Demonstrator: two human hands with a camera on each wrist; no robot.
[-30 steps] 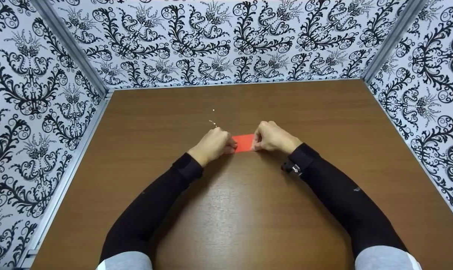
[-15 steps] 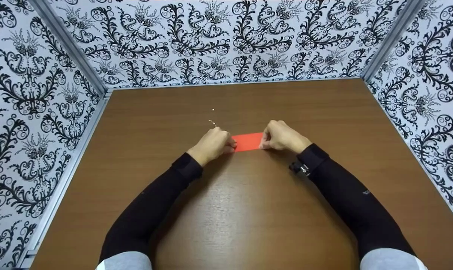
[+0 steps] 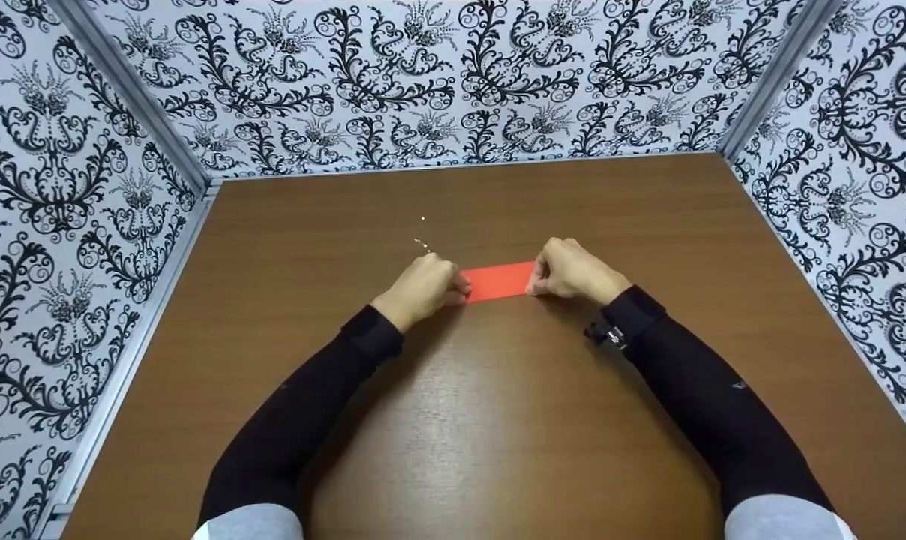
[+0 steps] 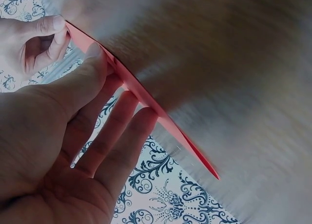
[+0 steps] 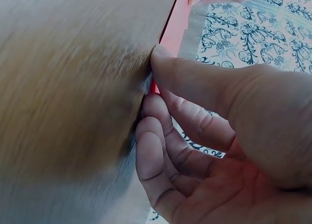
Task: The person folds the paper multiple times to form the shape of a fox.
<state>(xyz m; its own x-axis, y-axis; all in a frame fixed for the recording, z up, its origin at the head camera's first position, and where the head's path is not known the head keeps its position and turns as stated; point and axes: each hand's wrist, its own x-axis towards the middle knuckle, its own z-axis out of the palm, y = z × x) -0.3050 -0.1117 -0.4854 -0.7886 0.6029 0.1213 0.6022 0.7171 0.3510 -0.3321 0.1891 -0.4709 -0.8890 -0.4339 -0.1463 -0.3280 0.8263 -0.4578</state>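
Note:
A flat strip of red paper (image 3: 500,282) stretches across the middle of the table between both hands. Its left part is pinched by my left hand (image 3: 421,289), thumb above and fingers below. In the left wrist view the paper (image 4: 139,91) looks folded, its layers parting slightly at the end past the left fingers. My right hand (image 3: 579,270) pinches the other end between thumb and index finger, close over the wood. In the right wrist view the right thumb (image 5: 195,78) presses the paper's edge (image 5: 174,31), and the remaining fingers curl beside it.
The brown wooden table (image 3: 438,420) reaches back to a patterned wall (image 3: 453,82). Small white specks (image 3: 423,244) lie just beyond the left hand. Patterned side panels (image 3: 55,247) with grey metal posts enclose the table left and right.
My right hand has slid to the right along the paper, and more red shows between the hands. My left hand keeps its grip at nearly the same place.

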